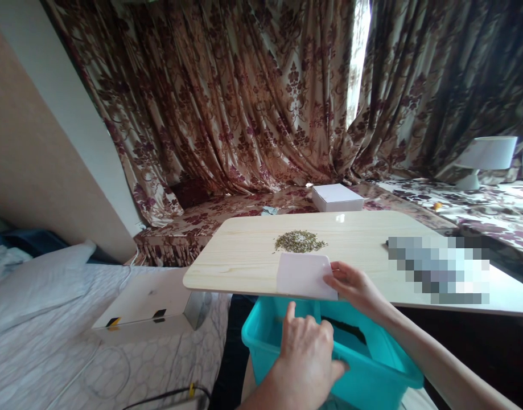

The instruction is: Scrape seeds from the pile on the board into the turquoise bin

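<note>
A thin white card (306,275) with rounded corners lies at the near edge of the pale wooden tabletop (231,250). My right hand (350,283) pinches its right side between thumb and fingers. Just beyond the card is a loose pile of small green and whitish bits (299,241); I cannot tell their kind. My left hand (306,347) is over the turquoise plastic bin (372,381), below the table edge. Its index finger points forward and its thumb sticks out to the right, while the other fingers are bent. I see nothing held in it.
A blurred-out object (436,270) lies on the table's right side. Behind the table sits a white box (337,196). To the left, another white box (150,302) rests on the bed (43,307). A lamp (485,154) stands at the far right, near patterned curtains (244,102).
</note>
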`<action>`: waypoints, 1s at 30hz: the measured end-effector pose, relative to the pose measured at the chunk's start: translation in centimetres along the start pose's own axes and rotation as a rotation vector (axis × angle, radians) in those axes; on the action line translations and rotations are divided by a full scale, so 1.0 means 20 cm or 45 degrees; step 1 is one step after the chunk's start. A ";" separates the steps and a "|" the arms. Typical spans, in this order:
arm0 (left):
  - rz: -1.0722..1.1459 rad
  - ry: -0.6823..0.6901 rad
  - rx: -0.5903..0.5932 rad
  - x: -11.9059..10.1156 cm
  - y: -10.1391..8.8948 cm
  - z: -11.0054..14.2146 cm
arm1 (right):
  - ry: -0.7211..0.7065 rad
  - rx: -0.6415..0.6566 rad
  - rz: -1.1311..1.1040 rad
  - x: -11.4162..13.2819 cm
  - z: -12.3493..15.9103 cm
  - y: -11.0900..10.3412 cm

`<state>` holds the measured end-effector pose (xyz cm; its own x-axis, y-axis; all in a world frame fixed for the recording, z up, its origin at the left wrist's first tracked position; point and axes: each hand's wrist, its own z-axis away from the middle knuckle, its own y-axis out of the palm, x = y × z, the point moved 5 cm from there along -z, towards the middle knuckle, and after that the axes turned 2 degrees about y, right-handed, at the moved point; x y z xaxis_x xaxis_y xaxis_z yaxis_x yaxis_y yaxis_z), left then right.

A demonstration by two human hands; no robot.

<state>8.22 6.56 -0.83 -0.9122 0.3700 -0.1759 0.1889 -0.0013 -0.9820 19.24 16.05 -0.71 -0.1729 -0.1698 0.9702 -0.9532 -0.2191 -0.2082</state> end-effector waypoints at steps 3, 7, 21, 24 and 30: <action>0.009 -0.016 -0.008 0.01 -0.01 0.01 | -0.037 0.085 0.037 0.01 0.02 -0.01; 0.050 -0.053 -0.012 0.06 -0.04 0.07 | -0.095 -0.242 -0.026 0.01 -0.04 -0.24; 0.186 -0.264 -0.156 0.24 -0.09 0.20 | -0.133 -0.649 0.067 -0.06 -0.24 -0.42; 0.192 -0.268 -0.158 0.25 -0.09 0.21 | -0.132 -0.634 0.114 -0.06 -0.25 -0.41; 0.197 -0.276 -0.163 0.25 -0.09 0.21 | -0.140 -0.579 0.148 -0.02 -0.20 -0.40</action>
<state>1.78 4.43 -0.15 -0.9227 0.1678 -0.3472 0.3638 0.0803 -0.9280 25.98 21.73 1.00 -0.2809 -0.2739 0.9198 -0.9452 0.2454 -0.2156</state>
